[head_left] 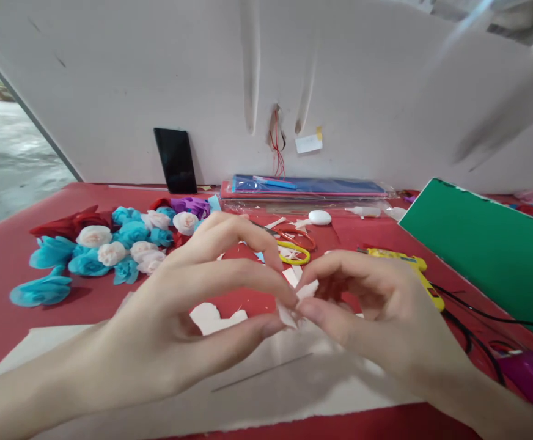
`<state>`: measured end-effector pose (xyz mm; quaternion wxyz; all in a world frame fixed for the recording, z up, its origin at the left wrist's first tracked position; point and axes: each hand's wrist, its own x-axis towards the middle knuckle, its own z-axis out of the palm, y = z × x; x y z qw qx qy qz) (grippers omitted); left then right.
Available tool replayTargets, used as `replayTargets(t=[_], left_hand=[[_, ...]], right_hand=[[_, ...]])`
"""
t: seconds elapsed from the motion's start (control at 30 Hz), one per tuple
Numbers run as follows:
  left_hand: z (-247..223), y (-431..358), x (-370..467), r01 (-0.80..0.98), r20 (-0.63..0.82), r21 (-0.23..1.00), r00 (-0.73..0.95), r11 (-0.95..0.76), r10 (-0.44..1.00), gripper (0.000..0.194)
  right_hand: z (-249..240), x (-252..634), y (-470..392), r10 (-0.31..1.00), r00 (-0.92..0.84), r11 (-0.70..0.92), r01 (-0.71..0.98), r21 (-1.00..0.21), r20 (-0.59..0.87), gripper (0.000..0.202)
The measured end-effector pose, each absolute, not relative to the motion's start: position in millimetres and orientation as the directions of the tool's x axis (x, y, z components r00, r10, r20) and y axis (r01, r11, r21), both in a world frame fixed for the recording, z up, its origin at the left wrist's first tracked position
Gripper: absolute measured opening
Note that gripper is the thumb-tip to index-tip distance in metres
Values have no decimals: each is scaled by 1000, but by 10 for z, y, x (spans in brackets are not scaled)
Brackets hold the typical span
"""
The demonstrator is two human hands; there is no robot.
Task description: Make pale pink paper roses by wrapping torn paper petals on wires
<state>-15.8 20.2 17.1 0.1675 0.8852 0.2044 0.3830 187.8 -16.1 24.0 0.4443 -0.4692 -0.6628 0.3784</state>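
A small piece of white paper (pixel 286 314) is pinched between the thumb and index finger of my left hand (pixel 211 299). Close against it, the thumb and fingers of my right hand (pixel 367 299) grip the same white piece from the other side. Below both hands lies a large pale sheet (pixel 266 391) with a thin dark stick (pixel 261 373) on it. White cut petal shapes (pixel 216 319) show behind my left thumb. Scissors with red and yellow handles (pixel 296 252) rest among paper scraps just beyond my hands.
Blue, white, red and purple paper flowers (pixel 131 235) are heaped at the left. A yellow glue gun (pixel 401 260) with a black cable and a green board (pixel 481 250) are at the right. A black phone (pixel 175 160) leans on the back wall near plastic-wrapped sheets (pixel 340 186).
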Motion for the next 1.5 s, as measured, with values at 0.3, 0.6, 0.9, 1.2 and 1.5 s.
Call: replayTargets(t=[0.3, 0.6, 0.9, 1.2, 1.5], left_hand=[[146, 228, -149, 221, 643, 408, 619, -886, 451, 17], [174, 200, -137, 237, 606, 461, 620, -855, 498, 14], [157, 186, -156, 231, 519, 569, 644, -789, 562, 15], [151, 194, -151, 239, 529, 535, 653, -810, 542, 20], [148, 195, -147, 224, 533, 515, 671, -827, 514, 22]], right_hand=[[219, 1887, -119, 962, -221, 203, 196, -959, 159, 8], [181, 1895, -129, 966, -246, 119, 132, -984, 84, 10], [203, 1869, -136, 975, -209, 109, 172, -979, 72, 9], [214, 1852, -145, 975, -210, 113, 182, -977, 74, 9], [191, 1832, -131, 980, -183, 111, 174, -978, 78, 8]])
